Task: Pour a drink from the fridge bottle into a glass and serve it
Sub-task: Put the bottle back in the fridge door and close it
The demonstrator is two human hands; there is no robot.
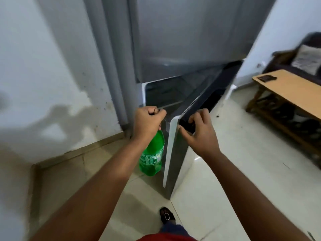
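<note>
At the far left I see a white wall [43,66] with stains and scuffs low down, and a tiled skirting where it meets the pale floor tiles [217,171]. Next comes the grey fridge [182,32], its upper door closed and its lower door [171,150] swung partly open toward me, with dark shelves showing inside.

One bottle is in view: a green plastic soda bottle [152,157], translucent, with a green label of small white print around its middle. It hangs just in front of the fridge opening, beside the inner edge of the open door, above the floor. I cannot see its cap or neck, because my left hand [148,121] covers them. That hand is curled into a tight fist around the top of the bottle and carries it.

My right hand [198,131] is on the top outer corner of the lower door, fingers [192,119] bent over the dark handle recess and thumb spread below; it is gripping loosely, not fully closed.

Below, one dark shoe [165,216] stands on the tiles. At the right edge there is one wooden table [286,91] with a single dark flat object [267,78] near its far left corner, and a dark sofa with one grey cushion [306,58] behind.
</note>
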